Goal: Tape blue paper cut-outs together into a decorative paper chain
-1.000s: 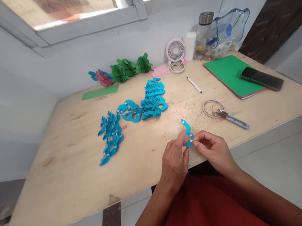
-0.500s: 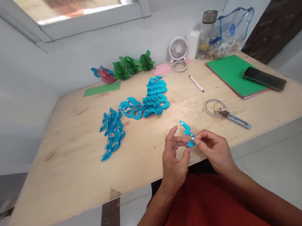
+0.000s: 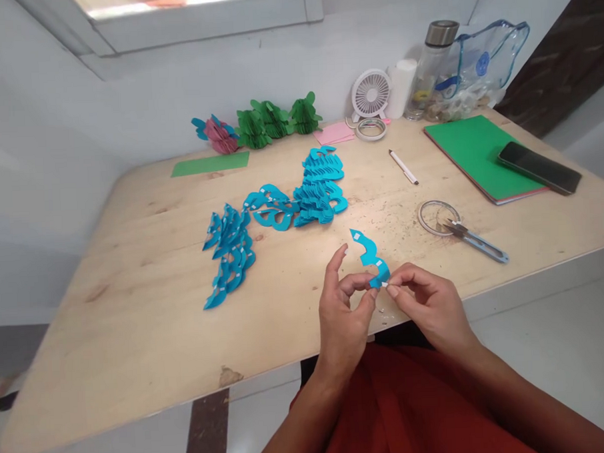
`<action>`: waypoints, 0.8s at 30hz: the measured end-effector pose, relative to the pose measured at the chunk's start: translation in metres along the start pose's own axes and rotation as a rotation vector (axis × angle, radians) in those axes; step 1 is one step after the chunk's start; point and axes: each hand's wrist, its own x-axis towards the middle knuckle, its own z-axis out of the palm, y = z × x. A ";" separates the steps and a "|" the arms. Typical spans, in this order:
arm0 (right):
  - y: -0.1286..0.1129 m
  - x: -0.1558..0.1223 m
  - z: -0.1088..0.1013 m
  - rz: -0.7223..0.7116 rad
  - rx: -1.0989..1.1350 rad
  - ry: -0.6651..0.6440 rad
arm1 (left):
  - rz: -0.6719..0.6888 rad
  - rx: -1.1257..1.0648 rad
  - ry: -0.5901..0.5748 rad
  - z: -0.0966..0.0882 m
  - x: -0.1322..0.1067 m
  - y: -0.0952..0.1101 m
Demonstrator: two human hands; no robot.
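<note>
A wavy blue paper cutout point(image 3: 367, 248) with small white tape pieces along it is pinched between the thumb and a finger of my left hand point(image 3: 343, 311), while the index finger stands raised. Close against its lower end, my right hand point(image 3: 433, 304) has thumb and index finger pressed together on a small white tape piece point(image 3: 384, 284). Whether that tape is stuck to the paper, I cannot tell. Similar taped blue cutouts point(image 3: 235, 246) lie to the left, and a stacked pile of blue cutouts point(image 3: 318, 202) sits further back.
Right of my hands, thread snips point(image 3: 483, 246) rest partly over a thin tape roll point(image 3: 422, 222). Behind are a pen point(image 3: 403, 167), a phone point(image 3: 539, 167) on green paper point(image 3: 463, 146), a small fan point(image 3: 371, 93), a bottle point(image 3: 428, 74) and folded green paper shapes point(image 3: 277, 117).
The blue cutout has turned slightly in my left hand, showing more of its length. My right fingertips have shifted a little lower with the white tape piece. The camera view has shifted slightly.
</note>
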 end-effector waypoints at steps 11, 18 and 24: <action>-0.009 0.004 0.007 0.001 -0.130 -0.056 | -0.042 0.153 -0.021 -0.009 0.002 0.011; -0.009 0.005 0.007 -0.026 -0.168 -0.059 | 0.059 0.295 -0.028 -0.011 0.004 0.015; -0.007 0.006 0.006 -0.040 -0.192 -0.049 | 0.086 0.338 -0.005 -0.008 0.006 0.017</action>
